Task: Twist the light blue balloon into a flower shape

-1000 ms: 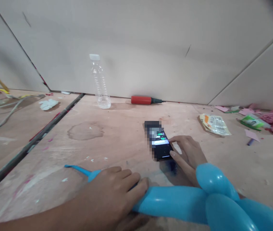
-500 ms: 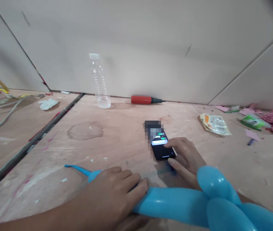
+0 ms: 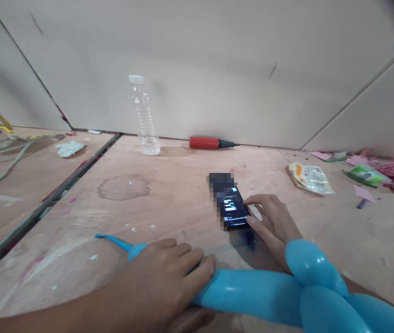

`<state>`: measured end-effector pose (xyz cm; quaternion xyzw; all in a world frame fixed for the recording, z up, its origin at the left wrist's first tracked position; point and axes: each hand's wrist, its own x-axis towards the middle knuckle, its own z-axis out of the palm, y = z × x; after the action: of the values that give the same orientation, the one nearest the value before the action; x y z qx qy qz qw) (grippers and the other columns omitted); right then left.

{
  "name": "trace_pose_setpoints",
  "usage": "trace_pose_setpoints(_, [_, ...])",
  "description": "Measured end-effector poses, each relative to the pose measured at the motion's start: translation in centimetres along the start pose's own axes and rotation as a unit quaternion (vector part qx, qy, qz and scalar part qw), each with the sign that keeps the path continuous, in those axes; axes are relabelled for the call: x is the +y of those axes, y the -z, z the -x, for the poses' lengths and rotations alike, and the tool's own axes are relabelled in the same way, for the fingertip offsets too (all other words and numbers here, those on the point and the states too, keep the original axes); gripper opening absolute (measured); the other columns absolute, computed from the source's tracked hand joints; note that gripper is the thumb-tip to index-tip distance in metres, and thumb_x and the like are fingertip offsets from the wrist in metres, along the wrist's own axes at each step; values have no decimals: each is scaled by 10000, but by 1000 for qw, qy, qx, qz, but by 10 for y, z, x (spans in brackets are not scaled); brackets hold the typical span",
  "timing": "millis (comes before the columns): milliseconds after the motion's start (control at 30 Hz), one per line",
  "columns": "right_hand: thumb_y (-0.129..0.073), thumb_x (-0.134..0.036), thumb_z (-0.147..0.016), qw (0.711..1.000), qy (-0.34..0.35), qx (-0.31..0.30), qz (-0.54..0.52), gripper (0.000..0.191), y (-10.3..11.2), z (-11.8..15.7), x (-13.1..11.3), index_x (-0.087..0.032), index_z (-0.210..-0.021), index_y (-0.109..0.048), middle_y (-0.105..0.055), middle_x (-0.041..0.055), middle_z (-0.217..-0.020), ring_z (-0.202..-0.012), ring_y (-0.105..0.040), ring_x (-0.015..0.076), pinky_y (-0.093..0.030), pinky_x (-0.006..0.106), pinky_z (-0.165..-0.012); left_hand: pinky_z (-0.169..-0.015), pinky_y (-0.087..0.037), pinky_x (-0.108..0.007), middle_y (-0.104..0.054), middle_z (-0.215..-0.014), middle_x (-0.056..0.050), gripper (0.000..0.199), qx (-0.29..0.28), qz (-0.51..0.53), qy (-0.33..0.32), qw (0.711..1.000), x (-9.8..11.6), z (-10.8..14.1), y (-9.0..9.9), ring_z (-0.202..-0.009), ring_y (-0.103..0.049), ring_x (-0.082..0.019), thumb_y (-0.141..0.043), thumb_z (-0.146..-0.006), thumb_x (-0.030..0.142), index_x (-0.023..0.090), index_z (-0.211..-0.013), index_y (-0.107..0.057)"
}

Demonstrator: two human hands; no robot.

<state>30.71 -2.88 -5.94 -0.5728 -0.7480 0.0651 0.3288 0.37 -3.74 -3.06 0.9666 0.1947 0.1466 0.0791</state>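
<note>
At the phone (image 3: 230, 203), the right hand (image 3: 273, 219), fingers apart, is back at its edge and the screen (image 3: 233, 208) has changed, so just the left hand (image 3: 172, 273) holds the blue balloon (image 3: 252, 293)

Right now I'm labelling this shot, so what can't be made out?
Head view:
Phone: left side and top masked by pixel blocks; screen text too small to read.
Balloon: one stretch hidden by the left hand; lower bubbles cut off by the bottom edge.
Right hand: wrist hidden behind the balloon.
</note>
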Motion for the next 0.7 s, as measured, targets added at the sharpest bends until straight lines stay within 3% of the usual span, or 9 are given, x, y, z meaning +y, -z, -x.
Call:
trace_pose_setpoints(233, [-622, -407, -934, 992, 91, -45, -72, 297, 0, 2, -3, -319, -1217, -611, -618, 97, -1215, -1146, -633, 319, -581, 513, -927, -579, -416, -392, -720, -935, -2, 239, -9, -5, -1, 1000, 1, -1, 0, -697, -643, -234, -620, -978, 392, 223, -1131, -548])
trace_pose_setpoints(467, [-605, -307, -944, 992, 106, -33, -56, 288, 8, 7, -26, -298, -1232, -622, -618, 106, -1255, -1212, -577, 318, -533, 493, -974, -623, -462, -394, -730, -1022, -9, 309, -39, 5, -10, 999, 1, 0, 3, -782, -691, -235, -601, -995, 394, 227, -1237, -506])
trace_pose_setpoints(700, [-613, -337, -935, 984, 166, -54, -32, 372, 9, 4, -22, -286, -1304, -605, -632, 113, -1284, -1217, -580, 319, -510, 501, -998, -595, -446, -396, -722, -998, -6, 273, -33, 5, -16, 999, 1, 0, 2, -756, -681, -240, -599, -989, 403, 241, -1189, -505])
